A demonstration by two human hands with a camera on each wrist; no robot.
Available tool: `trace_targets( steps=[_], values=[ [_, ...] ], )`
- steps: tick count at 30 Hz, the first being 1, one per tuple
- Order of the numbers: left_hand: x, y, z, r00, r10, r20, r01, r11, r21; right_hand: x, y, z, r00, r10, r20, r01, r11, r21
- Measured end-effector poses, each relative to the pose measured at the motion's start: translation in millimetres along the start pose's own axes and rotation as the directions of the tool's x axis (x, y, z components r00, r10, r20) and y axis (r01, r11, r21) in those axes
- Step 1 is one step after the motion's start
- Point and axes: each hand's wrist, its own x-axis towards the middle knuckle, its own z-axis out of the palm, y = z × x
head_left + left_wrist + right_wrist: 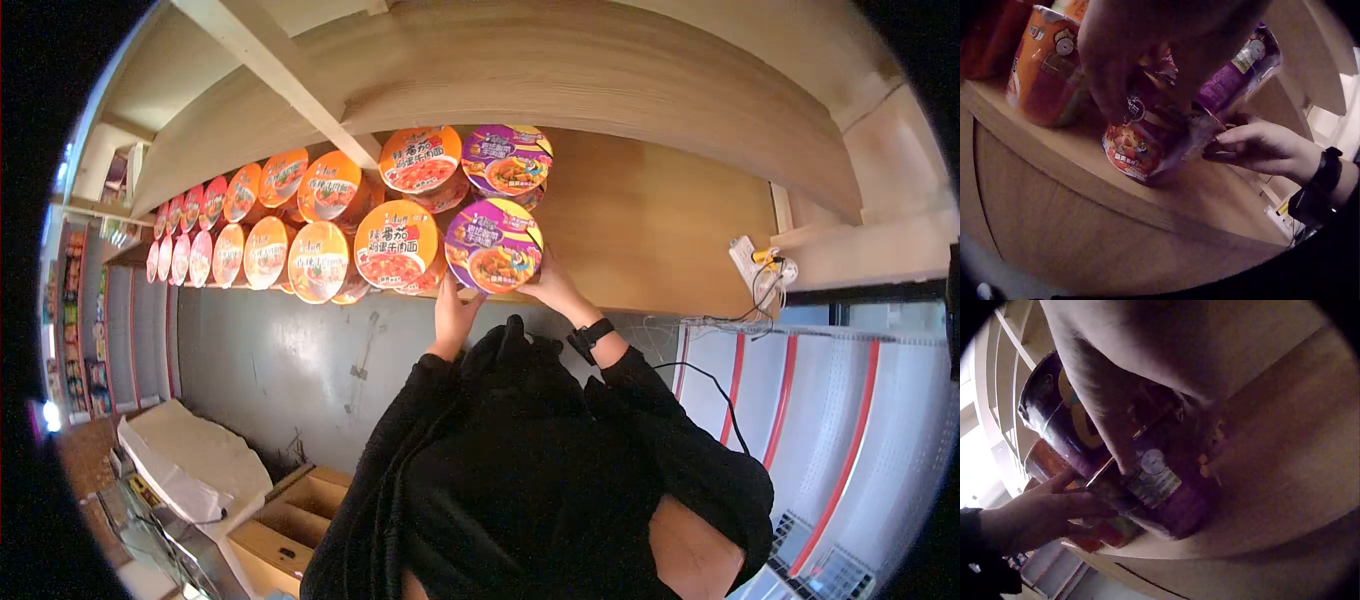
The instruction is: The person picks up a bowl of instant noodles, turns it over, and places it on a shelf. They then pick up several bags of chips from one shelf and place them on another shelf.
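Observation:
A purple noodle cup [493, 245] stands at the front right end of two rows of cups, held between both hands. My left hand [455, 318] grips its near left side, beside an orange cup [399, 243]. On the right side of the purple cup lies my right hand [557, 288], fingers bent round the wall. The left wrist view shows the cup [1147, 140] on the shelf, with the right hand [1266, 147] at its side. In the right wrist view the left hand [1035, 515] touches the cup [1175, 497] from the left. Another purple cup [507, 160] stands behind.
Orange and pink cups [265, 253] line the wooden shelf [650, 220] to the left. A power strip with cables [762, 268] is at its right end. An upper board [600, 65] overhangs the back. Red-edged white racks [820, 400] stand lower right, an open box [290, 530] lower left.

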Motion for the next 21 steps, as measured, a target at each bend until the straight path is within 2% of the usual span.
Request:
trace_targets(
  steps=[2, 3, 4, 5, 8, 9, 11, 12, 13, 14, 15, 17, 19, 21],
  values=[
    [0, -4, 1, 1.0, -0.001, -0.007, 0.001, 1.0, -0.005, 3, 1, 3, 0.999, -0.029, -0.031, 0.025, 0.994, -0.106],
    [1, -2, -2, 1.0, 0.005, 0.004, -0.005, 1.0, -0.01, 4, 6, 8, 0.999, -0.043, -0.018, 0.041, 0.994, -0.103],
    [0, 0, -4, 1.0, 0.0, -0.011, 0.0, 1.0, -0.002, 4, 10, 16, 0.997, -0.039, -0.068, 0.046, 0.993, 0.105],
    [-2, 2, -7, 0.999, -0.034, 0.04, 0.035, 0.999, -0.029, 4, 15, 22, 0.993, -0.019, -0.112, 0.053, 0.949, 0.31],
    [-13, 7, -20, 0.982, -0.116, 0.148, 0.123, 0.991, -0.044, 2, 10, 20, 0.997, -0.03, -0.066, 0.05, 0.94, 0.338],
    [-18, 7, -25, 0.968, -0.144, 0.207, 0.158, 0.986, -0.051, 3, 7, 18, 1.0, 0.023, 0.012, -0.026, 0.938, 0.347],
    [-30, 2, -36, 0.965, -0.155, 0.213, 0.18, 0.978, -0.104, 4, -2, 18, 1.0, -0.004, -0.007, 0.007, 0.913, 0.407],
    [-32, -2, -44, 0.944, -0.159, 0.29, 0.188, 0.979, -0.078, 2, 1, 22, 1.0, -0.005, -0.012, 0.01, 0.912, 0.41],
    [-36, -5, -51, 0.918, -0.161, 0.363, 0.193, 0.98, -0.054, 2, 7, 26, 0.998, 0.065, -0.002, -0.058, 0.905, 0.422],
    [-42, -6, -60, 0.908, -0.201, 0.368, 0.245, 0.966, -0.077, 1, 9, 31, 0.99, 0.14, 0.016, -0.133, 0.891, 0.434],
    [-46, -12, -67, 0.912, -0.193, 0.361, 0.236, 0.968, -0.08, -2, 11, 37, 0.991, 0.13, 0.012, -0.122, 0.894, 0.431],
    [-57, -27, -82, 0.932, -0.16, 0.326, 0.213, 0.968, -0.132, -20, 16, 50, 0.948, 0.053, -0.315, -0.052, 0.999, 0.011],
    [-72, -33, -103, 0.942, -0.173, 0.286, 0.217, 0.968, -0.129, -36, 35, 72, 0.955, 0.111, -0.275, -0.147, 0.982, -0.115],
    [-93, -39, -133, 0.95, -0.193, 0.245, 0.236, 0.959, -0.16, -48, 41, 95, 0.972, 0.23, -0.039, -0.233, 0.949, -0.21]
  ],
)
